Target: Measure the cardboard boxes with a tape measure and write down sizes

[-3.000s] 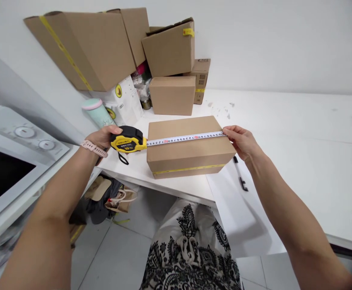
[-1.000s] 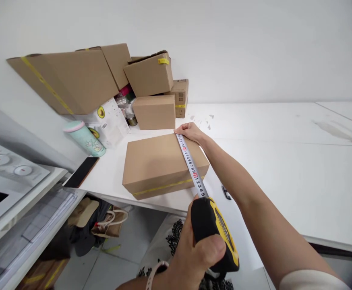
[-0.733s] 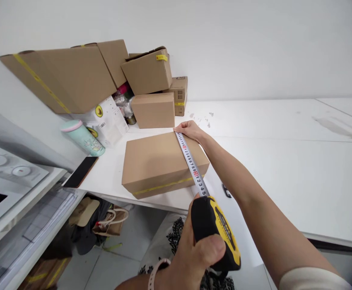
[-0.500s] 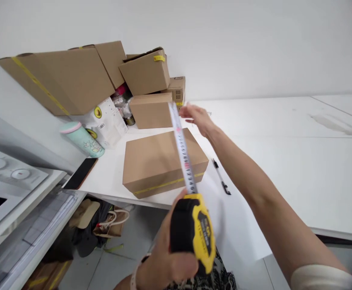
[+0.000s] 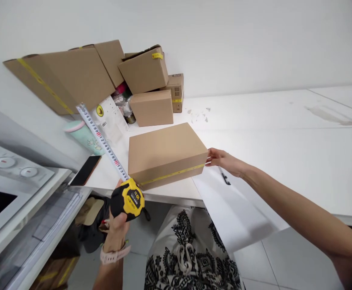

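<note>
In my left hand [image 5: 118, 227] is a yellow and black tape measure [image 5: 130, 199], gripped around its case at the front left of the box. Its extended blade [image 5: 103, 143] slants up and left, its free end in front of a large carton. My right hand [image 5: 224, 161] is at the right end of a closed brown cardboard box [image 5: 166, 151], fingers stretched out and touching its near right corner; some fingertips are partly hidden. Yellow tape runs along the box's front side. Under the right hand lies a pen [image 5: 225, 177], partly covered, on white paper [image 5: 239, 209].
Large cartons [image 5: 67, 76] and smaller boxes [image 5: 152, 108] stand against the wall behind. A mint tumbler [image 5: 83, 137] and a dark phone [image 5: 85, 171] are at the left of the white table [image 5: 284, 161]. A white appliance with knobs [image 5: 15, 169] stands further left.
My left hand has carried the tape measure left and away from over the box, the blade now slanting left. My right hand has come down from the blade's end to the box's right corner.
</note>
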`<state>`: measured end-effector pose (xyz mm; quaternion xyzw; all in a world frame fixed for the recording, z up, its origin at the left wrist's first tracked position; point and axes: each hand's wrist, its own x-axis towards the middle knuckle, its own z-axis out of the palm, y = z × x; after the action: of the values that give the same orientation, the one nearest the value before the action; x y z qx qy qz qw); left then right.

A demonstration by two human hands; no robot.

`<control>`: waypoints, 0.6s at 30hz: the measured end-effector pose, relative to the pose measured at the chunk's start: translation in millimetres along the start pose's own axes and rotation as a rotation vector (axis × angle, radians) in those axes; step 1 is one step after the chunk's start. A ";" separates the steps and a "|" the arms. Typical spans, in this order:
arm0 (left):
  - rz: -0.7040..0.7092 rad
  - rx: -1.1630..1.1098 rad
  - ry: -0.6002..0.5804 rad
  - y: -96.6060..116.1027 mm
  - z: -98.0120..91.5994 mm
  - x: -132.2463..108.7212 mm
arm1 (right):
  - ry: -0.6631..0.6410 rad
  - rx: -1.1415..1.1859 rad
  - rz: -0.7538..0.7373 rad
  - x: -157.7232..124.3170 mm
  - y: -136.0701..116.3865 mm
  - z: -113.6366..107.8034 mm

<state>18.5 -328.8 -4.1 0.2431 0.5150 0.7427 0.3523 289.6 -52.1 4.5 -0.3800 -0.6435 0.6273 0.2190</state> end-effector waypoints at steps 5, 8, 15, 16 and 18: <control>0.218 0.002 -0.112 44.0 20.9 16.9 | 0.044 -0.024 -0.138 -19.2 -59.3 12.4; 0.385 -0.037 -0.114 69.7 32.8 31.5 | 0.154 -0.055 -0.199 -19.8 -79.9 14.4; 0.410 -0.035 -0.090 84.8 56.1 39.0 | 0.301 -0.007 -0.041 -2.6 -70.1 32.4; 0.403 -0.013 -0.057 84.5 53.9 31.7 | 0.315 -0.034 -0.055 -1.4 -69.3 33.0; 0.359 0.037 0.011 80.4 47.4 11.0 | 0.357 -0.134 -0.137 1.9 -71.1 31.9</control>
<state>23.8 -310.0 87.8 0.3335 0.4788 0.7854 0.2068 248.9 -65.7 69.6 -0.4543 -0.6591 0.4893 0.3461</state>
